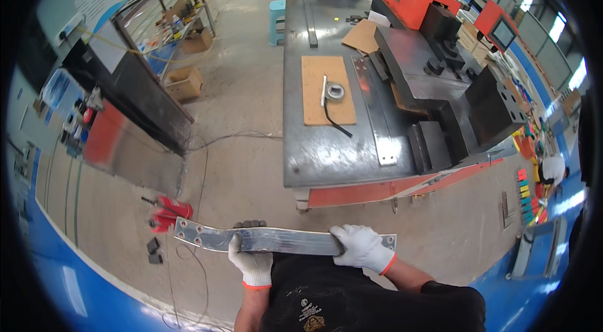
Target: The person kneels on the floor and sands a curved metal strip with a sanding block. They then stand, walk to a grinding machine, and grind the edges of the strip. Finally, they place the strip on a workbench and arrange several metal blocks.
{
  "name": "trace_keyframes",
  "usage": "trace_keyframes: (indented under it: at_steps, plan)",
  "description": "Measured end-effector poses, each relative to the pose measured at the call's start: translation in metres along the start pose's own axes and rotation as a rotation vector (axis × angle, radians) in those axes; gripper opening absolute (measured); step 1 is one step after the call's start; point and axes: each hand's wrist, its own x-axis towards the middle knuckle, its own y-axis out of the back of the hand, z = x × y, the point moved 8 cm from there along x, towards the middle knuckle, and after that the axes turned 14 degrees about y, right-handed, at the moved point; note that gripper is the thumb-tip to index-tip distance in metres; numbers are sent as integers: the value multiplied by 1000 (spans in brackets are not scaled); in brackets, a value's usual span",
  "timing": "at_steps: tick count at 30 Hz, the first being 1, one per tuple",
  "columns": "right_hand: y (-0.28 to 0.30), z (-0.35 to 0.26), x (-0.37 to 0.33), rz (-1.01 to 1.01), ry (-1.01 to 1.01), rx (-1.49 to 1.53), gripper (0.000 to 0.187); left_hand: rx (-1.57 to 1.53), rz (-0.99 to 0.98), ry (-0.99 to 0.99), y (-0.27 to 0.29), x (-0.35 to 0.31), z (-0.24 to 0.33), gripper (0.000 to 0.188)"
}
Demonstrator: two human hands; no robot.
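A long silvery metal bar (289,239), bent near its left end, lies level across the front of my body. Round holes show at both of its ends. My left hand (250,256), in a white knit glove with dark fingertips and an orange cuff, is closed around the bar left of its middle. Nearer the right end, my right hand (361,247) grips it in a matching glove, fingers over the top edge. The bar is clear of the workbench (314,167) ahead of me.
On the bench lie a brown board (314,115) with a tape measure (335,92) and black marker, and a flat metal strip (375,115). A heavy dark press (433,74) stands at the right. Red fire extinguishers (171,212) and a cable (204,175) are on the floor at left.
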Motion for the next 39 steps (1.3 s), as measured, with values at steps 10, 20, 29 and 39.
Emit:
trace_keyframes:
  at_steps: [10,20,29,39]
  plan:
    - [46,-28,177,-38,-284,75,69,84,-178,213,-66,194,103,27]
    - [153,51,413,-44,-322,59,69,78,-170,278,-167,444,165,31]
    - [221,129,571,381,-455,94,76,24,-216,437,-300,642,180,33]
    - [260,229,778,667,-718,136,79,159,-495,742,-477,887,194,35]
